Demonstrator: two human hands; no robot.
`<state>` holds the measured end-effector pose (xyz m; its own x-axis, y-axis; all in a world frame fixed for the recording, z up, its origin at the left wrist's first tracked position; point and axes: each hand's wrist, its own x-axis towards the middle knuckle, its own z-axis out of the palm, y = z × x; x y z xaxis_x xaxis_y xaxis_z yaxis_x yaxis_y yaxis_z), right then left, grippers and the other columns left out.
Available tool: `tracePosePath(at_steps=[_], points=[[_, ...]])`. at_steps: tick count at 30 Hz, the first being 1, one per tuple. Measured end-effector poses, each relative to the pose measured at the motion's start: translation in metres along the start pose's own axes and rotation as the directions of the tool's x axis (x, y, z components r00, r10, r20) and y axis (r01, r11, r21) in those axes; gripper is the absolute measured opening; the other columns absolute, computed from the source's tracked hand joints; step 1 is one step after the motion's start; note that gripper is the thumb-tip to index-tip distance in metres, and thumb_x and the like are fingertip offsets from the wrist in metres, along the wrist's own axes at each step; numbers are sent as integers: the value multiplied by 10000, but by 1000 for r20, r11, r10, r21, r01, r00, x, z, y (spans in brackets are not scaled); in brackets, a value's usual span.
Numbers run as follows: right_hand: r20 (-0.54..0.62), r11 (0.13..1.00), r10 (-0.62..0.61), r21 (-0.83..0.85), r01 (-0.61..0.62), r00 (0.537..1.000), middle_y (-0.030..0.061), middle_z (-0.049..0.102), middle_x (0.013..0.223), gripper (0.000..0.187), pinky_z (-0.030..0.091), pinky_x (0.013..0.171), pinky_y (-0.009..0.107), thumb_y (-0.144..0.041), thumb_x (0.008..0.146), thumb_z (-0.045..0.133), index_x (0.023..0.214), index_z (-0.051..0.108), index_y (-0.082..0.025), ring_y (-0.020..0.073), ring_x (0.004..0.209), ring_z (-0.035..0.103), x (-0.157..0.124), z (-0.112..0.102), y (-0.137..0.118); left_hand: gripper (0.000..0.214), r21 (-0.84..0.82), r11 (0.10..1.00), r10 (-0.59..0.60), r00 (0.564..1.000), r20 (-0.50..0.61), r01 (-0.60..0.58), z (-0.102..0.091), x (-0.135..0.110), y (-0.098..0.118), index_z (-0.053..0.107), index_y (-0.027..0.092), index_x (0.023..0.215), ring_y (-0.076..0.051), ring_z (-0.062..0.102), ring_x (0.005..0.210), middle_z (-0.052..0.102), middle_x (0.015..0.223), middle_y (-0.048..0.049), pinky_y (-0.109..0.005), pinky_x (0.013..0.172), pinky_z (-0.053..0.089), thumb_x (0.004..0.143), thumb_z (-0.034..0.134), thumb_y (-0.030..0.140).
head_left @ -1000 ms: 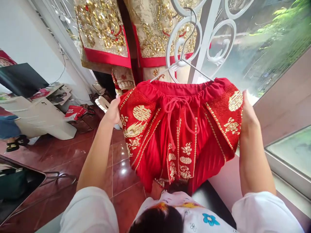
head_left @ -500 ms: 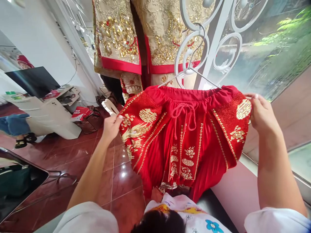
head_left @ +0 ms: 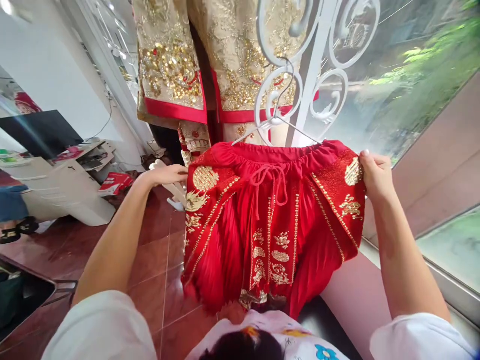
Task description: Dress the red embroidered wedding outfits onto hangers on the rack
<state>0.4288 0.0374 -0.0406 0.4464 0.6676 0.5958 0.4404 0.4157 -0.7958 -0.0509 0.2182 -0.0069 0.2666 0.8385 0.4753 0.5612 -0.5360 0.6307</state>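
Observation:
A red pleated skirt (head_left: pixel 273 225) with gold embroidery and a drawstring waist hangs on a thin wire hanger (head_left: pixel 275 120) hooked into a white scrolled metal grille (head_left: pixel 318 60). My left hand (head_left: pixel 168 175) pinches the skirt's left edge near the waistband. My right hand (head_left: pixel 375 175) is closed on the skirt's right upper corner, by a gold emblem. Behind the skirt hangs a beige garment (head_left: pixel 210 60) covered in gold beadwork with red trim.
A large window (head_left: pixel 412 90) and its pink sill (head_left: pixel 352 300) run along the right. Red floor tiles (head_left: pixel 157 240) lie below. At the left stand a white desk (head_left: pixel 63 185) with a dark monitor (head_left: pixel 41 132), papers, and another person's legs (head_left: pixel 13 210).
Both hands shifted along the skirt's edges; the left panel now hangs narrower and straighter, and my right hand has closed on the right corner. The view has drifted slightly.

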Motion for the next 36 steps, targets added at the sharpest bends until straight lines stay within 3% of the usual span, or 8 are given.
tracePosePath(at_steps=[5, 9, 16, 19, 23, 26, 32, 36], points=[[-34, 982, -187, -11, 186, 982, 53, 672, 776, 329, 412, 618, 296, -522, 695, 687, 795, 709, -209, 164, 658, 550, -6, -4, -4, 707, -205, 969, 157, 984, 88, -136, 14, -22, 45, 643, 120, 989, -169, 598, 810, 696, 956, -84, -261, 724, 480, 786, 383, 745], [-67, 991, -129, -44, 126, 989, 16, 616, 641, 367, 372, 511, 262, -565, 722, 641, 722, 682, -200, 135, 538, 502, -7, 0, 2, 648, 111, 958, 254, 963, 94, -264, 26, -35, 76, 647, 122, 805, -124, 460, 580, 616, 649, -11, -228, 554, 367, 747, 463, 741], [55, 999, -25, -28, 26, 998, 46, 595, 621, 550, 451, 537, 333, -693, 818, 400, 711, 620, -201, 187, 552, 552, -3, 6, 7, 742, -290, 940, -31, 894, 446, 177, 33, -2, 57, 640, 76, 718, -180, 567, 597, 596, 543, -49, -311, 549, 479, 541, 625, 796], [22, 949, -181, -257, 181, 983, 95, 655, 863, 526, 486, 715, 398, -650, 846, 392, 888, 661, -199, 247, 829, 609, -10, 2, -13, 743, -327, 939, 28, 922, 387, 109, 35, -3, 57, 657, 68, 808, -186, 581, 639, 649, 632, -63, -332, 613, 494, 581, 619, 774], [18, 676, -477, -632, 379, 879, 116, 512, 1271, 524, 365, 974, 507, -557, 821, 515, 1240, 531, -243, 313, 1217, 420, -39, 14, -45, 709, -15, 967, 255, 963, 84, -255, 38, -24, 68, 637, 88, 1073, -196, 578, 859, 685, 999, -80, -311, 830, 442, 761, 489, 706], [112, 516, -496, -760, 396, 861, 132, 412, 1345, 613, 342, 977, 539, -460, 780, 591, 1323, 421, -233, 333, 1237, 366, -61, 36, -46, 705, 118, 941, 314, 949, 39, -316, 43, -35, 72, 608, 75, 1137, -168, 548, 840, 669, 1007, -67, -251, 800, 414, 811, 430, 673], [14, 388, -522, -887, 252, 853, 111, 568, 930, 174, 416, 745, 364, -185, 805, 460, 956, 545, -166, 228, 879, 486, -71, 56, -26, 629, 242, 935, 277, 960, -40, -259, 56, -45, 73, 636, 61, 1065, -101, 448, 682, 609, 753, -2, -172, 664, 332, 882, 382, 606], [76, 336, -536, -894, 295, 841, 51, 489, 657, 184, 321, 577, 280, -116, 814, 363, 693, 485, -181, 162, 639, 415, -83, 63, -39, 624, 386, 903, 259, 957, -133, -191, 64, -53, 78, 664, 75, 1022, -89, 381, 614, 492, 622, 23, -163, 604, 246, 910, 336, 593]])
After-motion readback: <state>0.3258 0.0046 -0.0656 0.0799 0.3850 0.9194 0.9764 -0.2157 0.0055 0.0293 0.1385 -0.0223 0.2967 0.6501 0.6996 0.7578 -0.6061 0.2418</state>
